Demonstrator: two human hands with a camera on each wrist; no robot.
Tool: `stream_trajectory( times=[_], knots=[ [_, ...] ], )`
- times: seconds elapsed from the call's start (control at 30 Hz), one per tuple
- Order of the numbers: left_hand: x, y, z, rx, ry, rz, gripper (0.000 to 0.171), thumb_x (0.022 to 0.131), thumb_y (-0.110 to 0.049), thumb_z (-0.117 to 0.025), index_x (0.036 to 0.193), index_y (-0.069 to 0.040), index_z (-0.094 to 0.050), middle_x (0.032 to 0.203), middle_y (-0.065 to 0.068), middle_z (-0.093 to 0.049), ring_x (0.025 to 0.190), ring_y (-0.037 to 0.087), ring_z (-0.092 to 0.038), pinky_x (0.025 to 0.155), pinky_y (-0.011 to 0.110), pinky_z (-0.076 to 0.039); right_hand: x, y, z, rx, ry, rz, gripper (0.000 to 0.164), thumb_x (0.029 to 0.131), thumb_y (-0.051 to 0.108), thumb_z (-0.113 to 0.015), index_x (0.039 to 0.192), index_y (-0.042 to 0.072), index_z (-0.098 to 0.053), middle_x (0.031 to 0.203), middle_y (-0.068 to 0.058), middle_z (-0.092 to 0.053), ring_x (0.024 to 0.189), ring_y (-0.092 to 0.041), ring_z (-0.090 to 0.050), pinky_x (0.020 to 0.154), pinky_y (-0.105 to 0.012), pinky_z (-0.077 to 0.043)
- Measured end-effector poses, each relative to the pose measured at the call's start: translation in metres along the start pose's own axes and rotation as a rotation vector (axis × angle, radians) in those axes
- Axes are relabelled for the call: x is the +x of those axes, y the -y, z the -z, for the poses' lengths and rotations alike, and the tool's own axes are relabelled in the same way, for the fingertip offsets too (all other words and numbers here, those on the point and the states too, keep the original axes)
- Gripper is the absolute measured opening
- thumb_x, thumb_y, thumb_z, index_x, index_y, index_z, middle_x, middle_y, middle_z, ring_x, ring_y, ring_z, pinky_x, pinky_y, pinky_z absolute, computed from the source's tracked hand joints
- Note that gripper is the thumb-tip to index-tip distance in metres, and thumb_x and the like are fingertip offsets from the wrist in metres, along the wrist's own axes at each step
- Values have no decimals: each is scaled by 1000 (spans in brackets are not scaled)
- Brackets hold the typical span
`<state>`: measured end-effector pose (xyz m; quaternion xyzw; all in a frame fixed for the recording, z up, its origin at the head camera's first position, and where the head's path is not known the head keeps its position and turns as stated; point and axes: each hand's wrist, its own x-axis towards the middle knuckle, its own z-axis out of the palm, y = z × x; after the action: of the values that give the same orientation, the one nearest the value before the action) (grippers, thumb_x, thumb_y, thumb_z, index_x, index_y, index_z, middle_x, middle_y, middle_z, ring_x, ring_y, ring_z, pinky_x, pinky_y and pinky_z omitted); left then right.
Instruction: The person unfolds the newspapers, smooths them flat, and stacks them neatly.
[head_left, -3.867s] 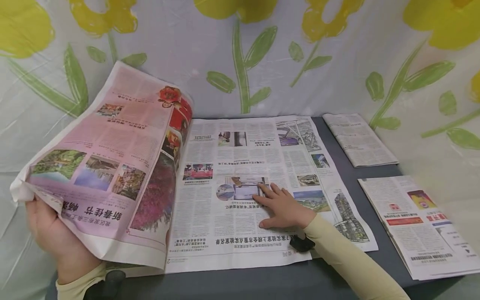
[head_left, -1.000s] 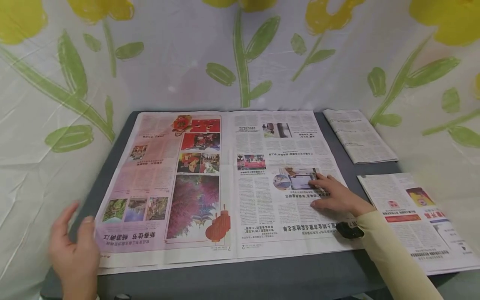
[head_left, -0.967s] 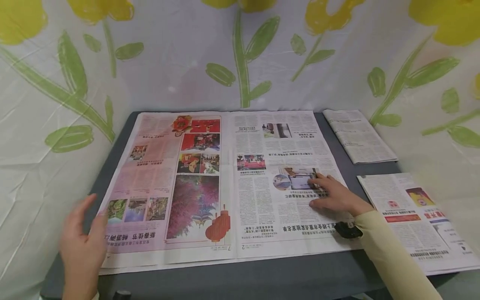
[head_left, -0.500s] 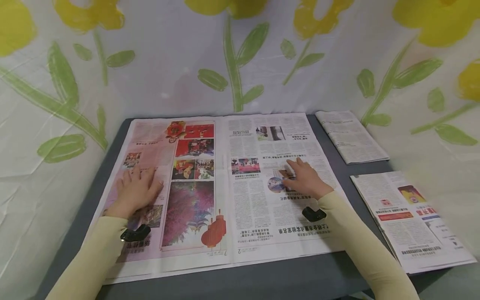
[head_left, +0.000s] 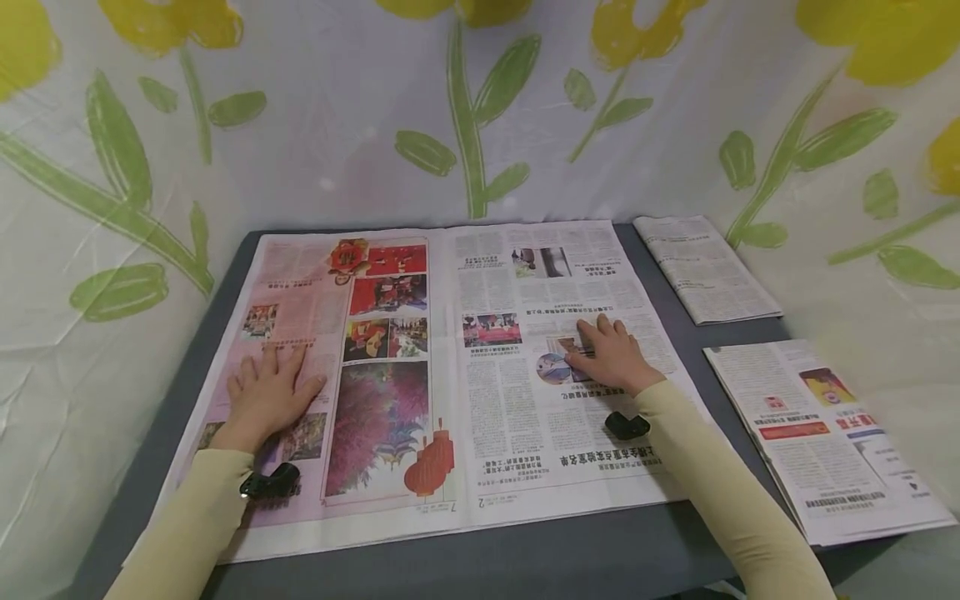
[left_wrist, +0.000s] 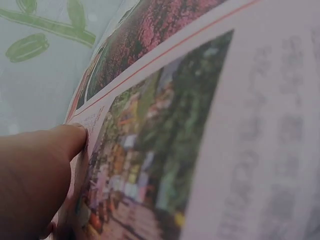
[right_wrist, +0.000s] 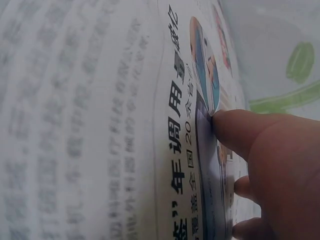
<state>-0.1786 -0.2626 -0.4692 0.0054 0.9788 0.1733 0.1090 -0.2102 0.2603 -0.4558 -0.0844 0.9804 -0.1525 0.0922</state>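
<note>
A newspaper point(head_left: 480, 400) lies spread flat in the head view, with a pink-tinted page on its left and a black-and-white text page on its right. My left hand point(head_left: 266, 396) rests on the pink page with its fingers spread. On the right page, my right hand point(head_left: 613, 357) lies over a small photo, fingers also spread. In the left wrist view the left thumb point(left_wrist: 45, 155) touches the paper beside a colour photo. The right wrist view shows the right thumb point(right_wrist: 240, 130) against the printed page, with other fingertips below it.
A grey table point(head_left: 480, 554) carries the paper. At its right are a folded newspaper point(head_left: 708, 268) toward the back and a stack of folded newspapers point(head_left: 832, 450) in front. A white curtain point(head_left: 322, 125) with yellow flowers hangs behind and at both sides.
My left hand held up the turned page earlier; that page now lies flat. The left hand has since come onto it from the left edge. The right hand has shifted slightly on its page.
</note>
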Motion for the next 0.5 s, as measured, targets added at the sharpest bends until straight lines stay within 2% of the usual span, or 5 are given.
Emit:
stream_trajectory(
  times=[0.2, 0.5],
  knots=[
    [-4, 2, -2, -1, -3, 4, 88, 101, -65, -40, 161, -5, -19, 162, 42, 3, 142, 74, 8, 107, 87, 3, 0, -2, -4, -13, -9, 3, 73, 102, 45, -53, 159, 3, -33, 163, -37, -19, 148, -63, -15, 114, -78, -21],
    [0, 5, -5, 6, -4, 14, 92, 99, -71, -37, 162, -7, -16, 163, 39, 7, 142, 74, 10, 105, 88, 6, -2, 1, -3, -82, 111, -80, 77, 106, 53, -41, 165, 10, -16, 169, -30, -2, 154, -57, 0, 117, -78, -9]
  ],
)
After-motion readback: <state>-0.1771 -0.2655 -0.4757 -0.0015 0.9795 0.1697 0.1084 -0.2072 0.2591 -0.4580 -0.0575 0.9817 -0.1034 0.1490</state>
